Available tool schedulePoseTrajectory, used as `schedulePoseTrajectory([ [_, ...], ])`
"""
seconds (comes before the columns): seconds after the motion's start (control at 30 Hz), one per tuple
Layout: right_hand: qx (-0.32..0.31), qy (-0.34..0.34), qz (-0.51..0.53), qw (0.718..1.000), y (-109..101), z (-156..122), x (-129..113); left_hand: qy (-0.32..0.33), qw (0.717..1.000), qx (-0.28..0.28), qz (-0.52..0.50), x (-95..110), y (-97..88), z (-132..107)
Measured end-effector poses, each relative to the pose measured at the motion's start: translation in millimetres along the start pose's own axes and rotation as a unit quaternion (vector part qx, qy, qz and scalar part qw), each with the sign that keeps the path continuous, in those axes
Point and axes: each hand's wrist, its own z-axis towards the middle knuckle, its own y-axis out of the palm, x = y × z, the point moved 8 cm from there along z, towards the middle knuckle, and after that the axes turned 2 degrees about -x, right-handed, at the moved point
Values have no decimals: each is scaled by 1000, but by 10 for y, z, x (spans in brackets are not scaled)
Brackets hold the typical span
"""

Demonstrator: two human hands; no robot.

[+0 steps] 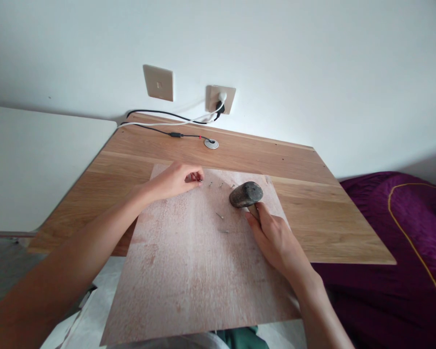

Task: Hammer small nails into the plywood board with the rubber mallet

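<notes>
My right hand (272, 235) is wrapped round the handle of a mallet with a dark, worn head (246, 194), held above the right part of a thin wooden board (189, 271). Near the board's far edge, my left hand (179, 180) pinches a small nail (200, 181) between thumb and fingertips. To the right of those fingertips, a few nails stand in a row, among them one nail (221, 184) close to the mallet head. Two loose nails lie flat nearer the middle, one nail (220, 215) above the other nail (224, 231).
Beneath the board is a wooden desk (334, 223) against a white wall. Black and white cables (167, 123) run from a wall socket (229, 99) past a round cable grommet (211, 144). A white panel (39, 169) stands at left; purple fabric (370, 291) lies at right.
</notes>
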Motion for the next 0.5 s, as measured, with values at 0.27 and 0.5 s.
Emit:
schedulePoseTrajectory([
  [0.27, 8, 2, 2, 1000, -17, -6, -9, 22, 1000, 8, 12, 31, 18, 3],
  [0.5, 3, 16, 3, 1000, -23, 7, 4, 25, 1000, 15, -1, -1, 42, 8],
])
